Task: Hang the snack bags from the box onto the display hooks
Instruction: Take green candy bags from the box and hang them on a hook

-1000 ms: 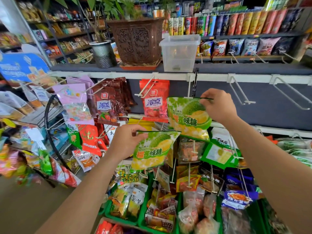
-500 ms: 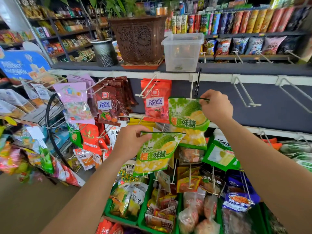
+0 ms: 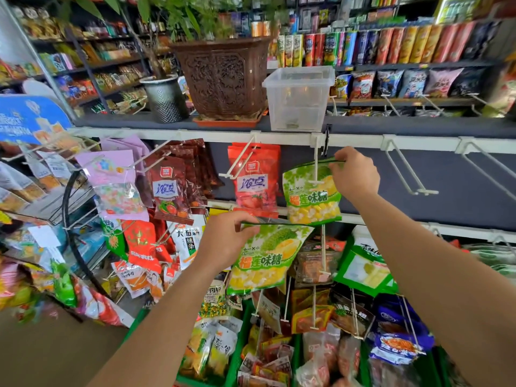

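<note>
While right hand [image 3: 356, 174] fingers pinch upper durian bag [image 3: 312, 196] top on white hook [image 3: 316, 166], left hand [image 3: 223, 244] fingers closed on lower durian bag [image 3: 268, 258] top edge

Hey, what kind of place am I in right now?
Most likely a small snack shop or convenience store. Packaged snacks hang on white display hooks, canister chips line the shelves behind, and each hand holds a green durian candy bag at the rack.

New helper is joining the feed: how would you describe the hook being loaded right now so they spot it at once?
Find the clear plastic bin on the dark shelf. The white hook juts from the rail just below the bin, beside a black clip. Unlike the bare hooks to the right, it has a green durian candy bag on it, held by the right hand.
</note>
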Available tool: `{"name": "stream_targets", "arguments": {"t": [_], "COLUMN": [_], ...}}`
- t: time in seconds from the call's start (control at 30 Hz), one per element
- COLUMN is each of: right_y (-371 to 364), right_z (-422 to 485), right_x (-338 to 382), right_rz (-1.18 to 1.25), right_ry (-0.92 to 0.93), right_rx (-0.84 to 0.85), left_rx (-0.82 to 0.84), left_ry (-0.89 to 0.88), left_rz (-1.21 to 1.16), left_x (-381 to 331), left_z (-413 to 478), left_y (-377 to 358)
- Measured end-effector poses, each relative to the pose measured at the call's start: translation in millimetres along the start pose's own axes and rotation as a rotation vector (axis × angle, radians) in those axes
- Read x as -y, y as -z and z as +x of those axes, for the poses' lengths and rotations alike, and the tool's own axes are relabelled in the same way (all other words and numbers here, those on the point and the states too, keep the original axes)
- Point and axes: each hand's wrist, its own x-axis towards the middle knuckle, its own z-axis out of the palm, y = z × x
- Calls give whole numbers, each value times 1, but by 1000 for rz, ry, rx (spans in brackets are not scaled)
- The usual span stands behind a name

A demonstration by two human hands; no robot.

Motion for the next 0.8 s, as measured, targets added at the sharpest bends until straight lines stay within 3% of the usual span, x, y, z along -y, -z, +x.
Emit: {"name": "stream_targets", "arguments": {"t": [0.17, 0.23, 0.3, 0.37, 0.6, 0.8], "right_y": [15, 15, 15, 10, 15, 23], "right_z": [-64, -95, -118, -129, -125, -100], "right_x": [-8, -13, -17, -23, -24, -19], "right_rz": [81, 188, 258, 236, 256, 204], "right_ry": [91, 212, 286, 339, 310, 265], "right_rx": [-69, 98, 374, 486, 365, 150], "left_rx": [-9, -2, 7, 0, -28, -17], "left_ry": [-29, -30, -27, -28, -49, -58], "left_rz": [0, 1, 0, 0, -77, -159], "left_x": [-4, -6, -8, -11, -21, -31], "left_z": [0, 0, 1, 1, 3, 14], "left_y": [-8, -11, -14, -17, -27, -22]}}
